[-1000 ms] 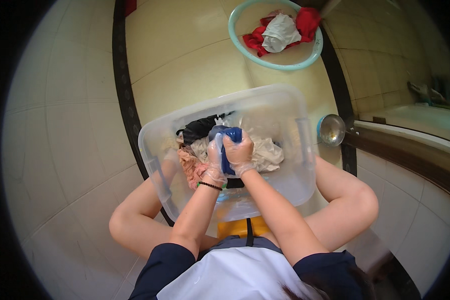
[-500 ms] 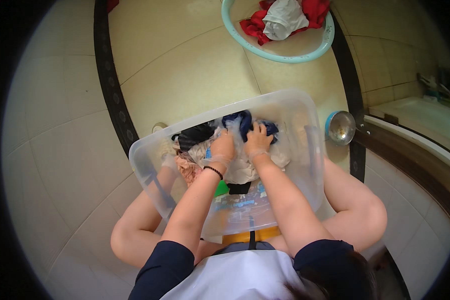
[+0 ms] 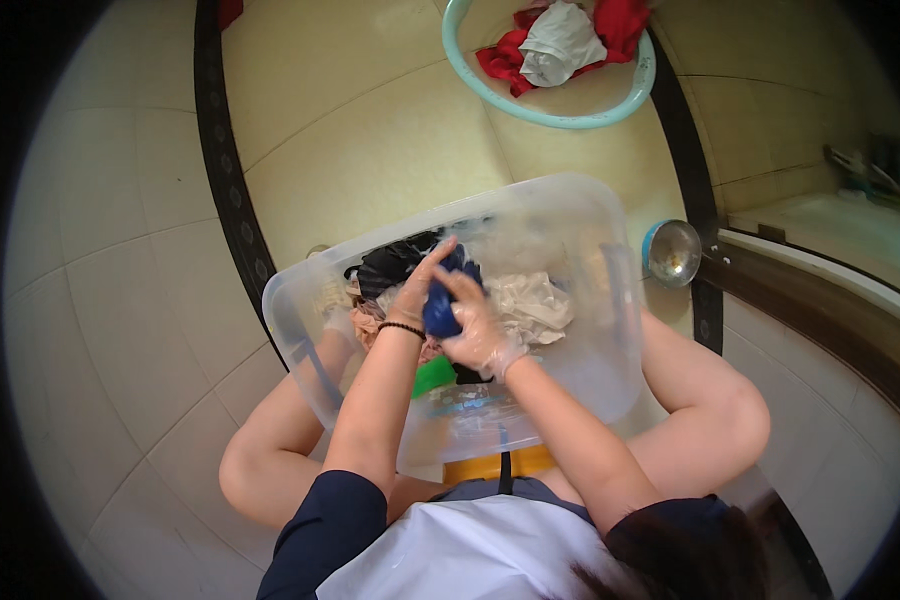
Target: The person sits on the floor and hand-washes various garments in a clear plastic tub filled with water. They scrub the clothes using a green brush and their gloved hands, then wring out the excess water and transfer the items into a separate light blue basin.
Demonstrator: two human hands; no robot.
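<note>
A bunched dark blue cloth (image 3: 440,312) is held between my two hands above the clear plastic tub (image 3: 610,380) in my lap. My left hand (image 3: 417,288), in a thin see-through glove, presses its left side with fingers stretched along it. From the right, my right hand (image 3: 480,338), gloved alike and slightly blurred, curls round the same cloth. Below them in the tub lie a black garment (image 3: 395,265), a cream-white cloth (image 3: 532,308), peach-pink fabric (image 3: 366,326) and a bright green piece (image 3: 433,378), close to my wrists.
Beyond the tub, a pale turquoise basin (image 3: 560,122) holds red fabric (image 3: 625,28) and a white cloth (image 3: 562,45). A small metal bowl with a blue outside (image 3: 674,255) stands right of the tub. Dark borders edge the tiled floor (image 3: 370,130), and my bent legs flank the tub.
Both hands have lifted from the far part of the tub toward me and slightly left, bringing the dark blue cloth up between them. The cream-white cloth now shows uncovered on the right.
</note>
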